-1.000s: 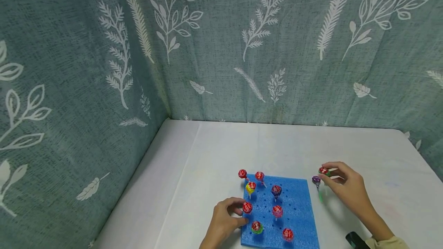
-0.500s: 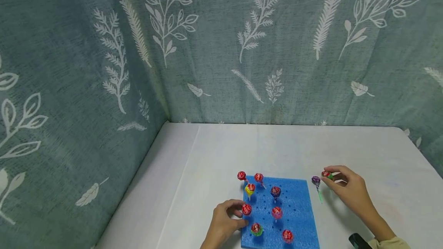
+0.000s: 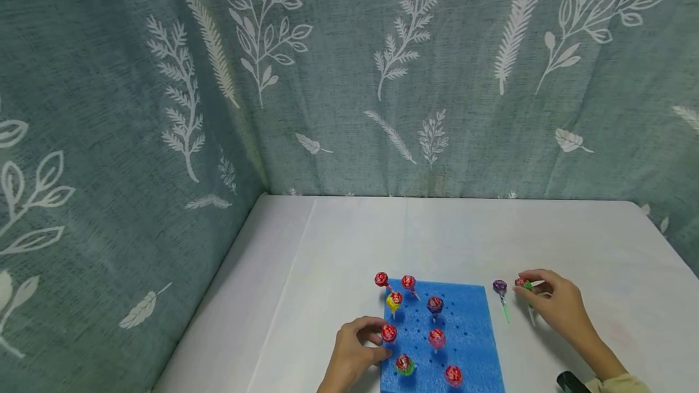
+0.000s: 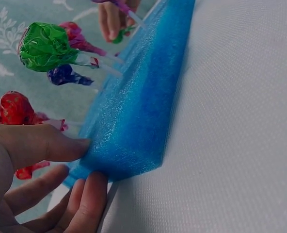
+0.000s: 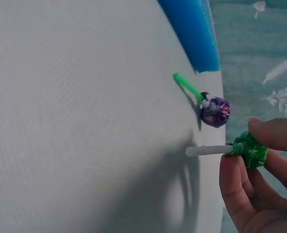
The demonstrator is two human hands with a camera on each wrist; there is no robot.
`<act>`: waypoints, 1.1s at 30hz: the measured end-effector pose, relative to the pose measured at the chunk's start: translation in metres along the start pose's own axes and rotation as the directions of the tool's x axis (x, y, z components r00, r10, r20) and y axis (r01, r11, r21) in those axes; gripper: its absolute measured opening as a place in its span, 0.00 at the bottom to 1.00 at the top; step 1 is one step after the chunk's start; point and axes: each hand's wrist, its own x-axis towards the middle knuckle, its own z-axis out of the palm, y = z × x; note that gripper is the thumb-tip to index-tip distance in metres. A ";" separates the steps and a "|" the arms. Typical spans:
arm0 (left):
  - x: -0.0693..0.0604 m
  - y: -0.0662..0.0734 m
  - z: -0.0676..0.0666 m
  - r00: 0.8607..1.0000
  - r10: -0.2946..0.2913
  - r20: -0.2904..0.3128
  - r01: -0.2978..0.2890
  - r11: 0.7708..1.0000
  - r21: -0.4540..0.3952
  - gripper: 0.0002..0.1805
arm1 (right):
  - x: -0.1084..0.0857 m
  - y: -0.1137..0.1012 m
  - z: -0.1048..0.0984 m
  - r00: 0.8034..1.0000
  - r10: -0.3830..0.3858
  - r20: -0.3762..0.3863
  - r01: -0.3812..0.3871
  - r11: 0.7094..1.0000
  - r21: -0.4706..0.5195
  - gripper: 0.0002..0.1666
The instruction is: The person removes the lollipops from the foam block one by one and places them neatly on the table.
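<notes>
My left hand (image 3: 355, 349) holds the left edge of a blue foam board (image 3: 469, 332); in the left wrist view its thumb (image 4: 61, 145) lies on the board and the fingertips (image 4: 96, 189) touch its side. Several wrapped lollipops stand stick-down in the board, among them a yellow-and-red one (image 3: 394, 299) and a green one (image 4: 44, 46). Off the board's right side, my right hand (image 3: 559, 302) pinches a red-and-green lollipop (image 5: 254, 150) by its wrapped head, the white stick (image 5: 209, 151) pointing out. Beside it, a purple lollipop (image 5: 215, 111) with a green stick lies on the table.
A white cloth covers the table (image 3: 338, 241). Behind and to the left hangs a green-grey curtain (image 3: 349, 77) with leaf prints. Small holes dot the board's top. A black device (image 3: 570, 382) shows at the right wrist.
My right hand has moved slightly right and toward me with the red-and-green lollipop, away from the purple one. The left hand stays on the board's edge.
</notes>
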 end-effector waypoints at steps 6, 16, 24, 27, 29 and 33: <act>0.000 -0.001 0.001 1.000 -0.012 0.007 0.012 1.000 -0.019 0.25 | 0.003 0.007 0.003 0.998 0.047 0.037 -0.045 0.998 -0.052 0.19; -0.001 -0.001 0.001 1.000 -0.005 -0.007 0.005 0.999 -0.043 0.25 | 0.009 0.012 0.008 0.998 0.038 0.051 -0.034 0.997 -0.076 0.17; 0.001 0.001 0.001 1.000 -0.019 -0.004 0.019 1.000 -0.023 0.24 | 0.013 0.012 0.009 0.995 0.078 0.068 -0.072 0.994 -0.085 0.16; 0.001 0.001 0.001 1.000 -0.025 -0.004 0.025 1.000 -0.011 0.24 | 0.015 0.012 0.009 0.987 0.125 0.101 -0.116 0.989 -0.091 0.18; 0.001 0.001 0.000 1.000 -0.031 -0.005 0.031 1.000 -0.007 0.24 | 0.016 0.012 0.009 0.981 0.152 0.123 -0.140 0.986 -0.094 0.19; 0.002 0.001 0.000 0.999 -0.034 -0.004 0.034 0.999 -0.016 0.24 | 0.017 0.012 0.008 0.972 0.178 0.152 -0.164 0.981 -0.099 0.20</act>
